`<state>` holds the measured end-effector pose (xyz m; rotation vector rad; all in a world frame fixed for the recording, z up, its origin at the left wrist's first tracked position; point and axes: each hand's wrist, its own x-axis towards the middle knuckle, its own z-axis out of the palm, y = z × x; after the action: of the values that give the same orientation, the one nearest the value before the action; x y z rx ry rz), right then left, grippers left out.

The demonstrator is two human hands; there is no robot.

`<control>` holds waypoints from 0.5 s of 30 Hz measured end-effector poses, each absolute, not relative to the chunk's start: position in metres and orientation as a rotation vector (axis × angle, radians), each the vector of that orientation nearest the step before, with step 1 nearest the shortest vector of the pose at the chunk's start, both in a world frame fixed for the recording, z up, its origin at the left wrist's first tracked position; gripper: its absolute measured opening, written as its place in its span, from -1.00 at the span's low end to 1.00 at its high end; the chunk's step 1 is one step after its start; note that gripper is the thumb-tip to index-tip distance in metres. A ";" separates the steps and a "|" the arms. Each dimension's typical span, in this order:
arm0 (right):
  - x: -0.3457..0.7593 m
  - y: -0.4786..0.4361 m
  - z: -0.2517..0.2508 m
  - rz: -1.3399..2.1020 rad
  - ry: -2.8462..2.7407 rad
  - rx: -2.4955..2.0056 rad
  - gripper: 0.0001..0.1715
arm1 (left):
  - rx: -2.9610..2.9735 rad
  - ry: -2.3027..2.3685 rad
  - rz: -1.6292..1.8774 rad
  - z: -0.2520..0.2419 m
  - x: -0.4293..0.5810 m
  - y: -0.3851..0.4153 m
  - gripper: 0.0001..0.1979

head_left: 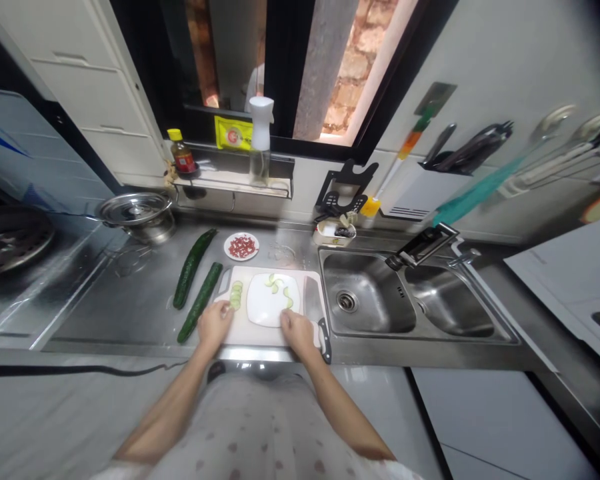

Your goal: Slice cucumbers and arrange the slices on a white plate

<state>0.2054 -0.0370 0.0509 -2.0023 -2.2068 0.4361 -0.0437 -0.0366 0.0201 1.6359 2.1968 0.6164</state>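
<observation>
A white square plate [265,305] rests on a pale cutting board [240,332], with several cucumber slices [275,285] along its top and right edge. Beside the plate's left edge lies a short row of cucumber slices [237,293] on the board. My left hand [215,325] is closed at the lower end of that row; what its fingers hold, if anything, is hidden. My right hand [299,330] is curled closed at the plate's lower right edge, its fingertips partly hidden. A knife [312,299] with a black handle lies along the board's right side.
Two whole cucumbers [194,270] lie left of the board. Behind it stands a small dish of chopped red pieces [241,247]. A double sink [370,293] with a black faucet [423,247] is at right. A lidded steel pot [140,212] stands at left, below a shelf [235,183] holding bottles.
</observation>
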 end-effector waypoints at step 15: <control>0.213 -0.048 0.058 0.478 -2.199 -2.069 -0.63 | 1.545 2.317 0.233 0.025 -0.033 -0.031 -0.56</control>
<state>0.2128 -0.0475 0.0585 -2.0686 -2.1987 0.4777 -0.0327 -0.0307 0.0246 1.5448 2.3170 0.2327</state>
